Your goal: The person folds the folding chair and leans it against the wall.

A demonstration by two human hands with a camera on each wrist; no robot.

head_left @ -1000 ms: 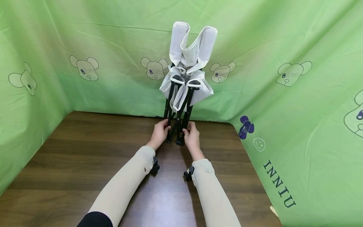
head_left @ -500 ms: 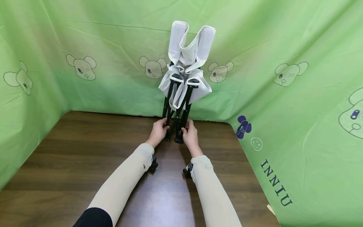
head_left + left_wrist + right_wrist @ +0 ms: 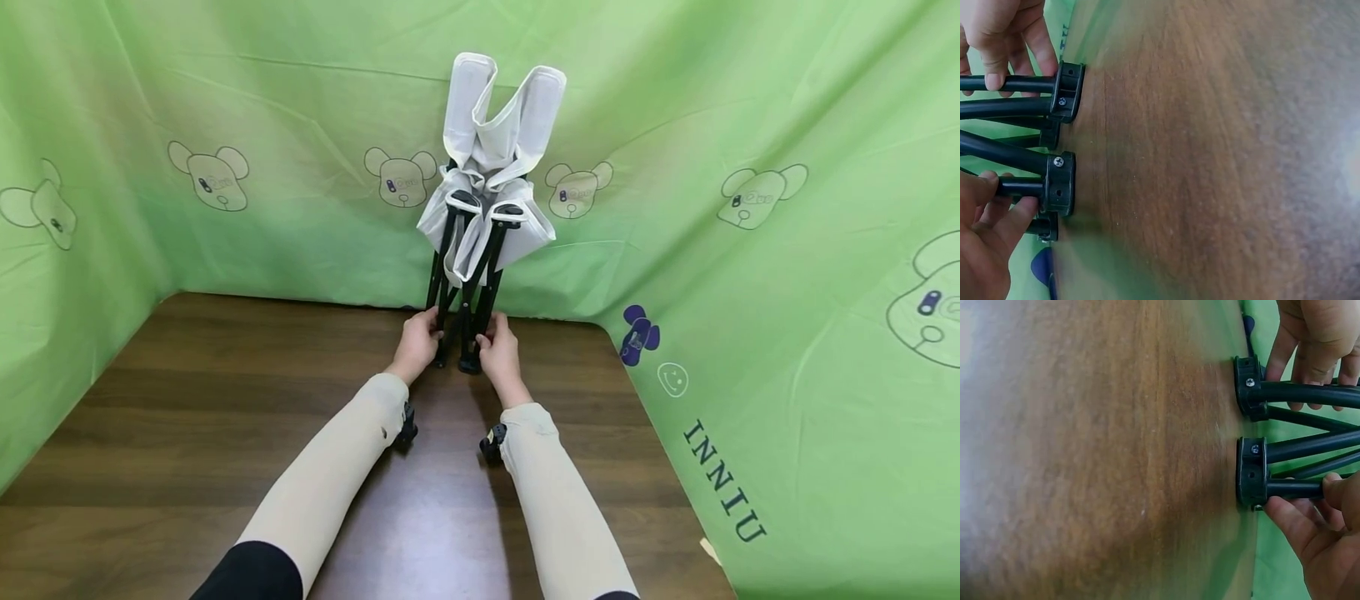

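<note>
A folded chair with white fabric and black tubular legs stands upright, feet down, at the back of the table. My left hand grips a leg low on the left side, thumb toward me. On the right side, my right hand pinches another leg just above its foot. Up close in the left wrist view, a black plastic foot with a screw sits beside my left fingers. The right wrist view shows a similar foot beside my right thumb and fingers. Fabric bunches and hides the leg tops.
The brown wood-grain table spreads beneath my arms. A green cloth with bear-face prints hangs behind and along both sides, close behind the chair. A small pale object lies at the right table edge.
Both hands keep their hold on the legs. The chair's feet and hands shift slightly farther up the head view, toward the back cloth. The whole view drifts a little.
</note>
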